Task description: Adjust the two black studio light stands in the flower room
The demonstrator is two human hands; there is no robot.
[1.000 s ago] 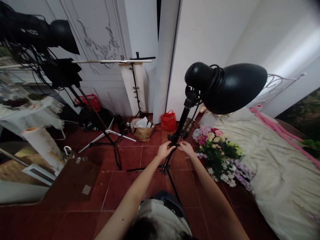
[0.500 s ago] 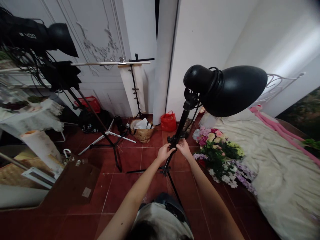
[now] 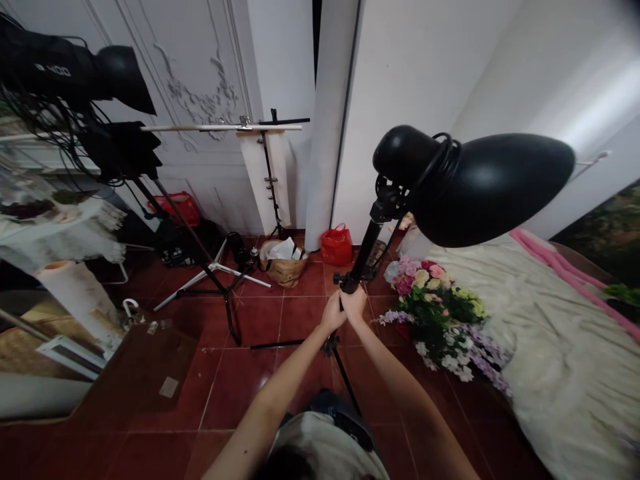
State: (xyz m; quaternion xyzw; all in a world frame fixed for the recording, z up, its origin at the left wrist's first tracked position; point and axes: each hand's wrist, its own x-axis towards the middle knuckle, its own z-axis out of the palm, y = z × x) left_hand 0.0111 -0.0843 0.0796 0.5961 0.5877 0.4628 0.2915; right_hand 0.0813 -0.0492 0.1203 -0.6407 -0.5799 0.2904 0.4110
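Observation:
In front of me stands a black light stand [image 3: 367, 250] carrying a studio lamp [image 3: 493, 187] with a large black reflector that points right. A coiled cord hangs over the lamp's neck. My left hand [image 3: 333, 313] is closed round the stand's pole just below a clamp knob [image 3: 343, 279]. Pressed up beside it, my right hand [image 3: 354, 305] also wraps the pole. The two hands touch, and the fingers on the far side are hidden. Below them, the stand's legs [image 3: 345, 373] spread over the red tiles.
To the right lie artificial flowers [image 3: 440, 300] and a bed with cream cloth [image 3: 555, 333]. A red bag [image 3: 337, 245] and a woven basket [image 3: 283, 263] sit by the wall. At left are another studio light [image 3: 75, 70] on its stand and a brown cardboard piece [image 3: 140, 367].
The lamp has come nearer and moved right, looking larger. My right hand has shifted left and down, from beside the clamp to wrapping the pole against my left hand.

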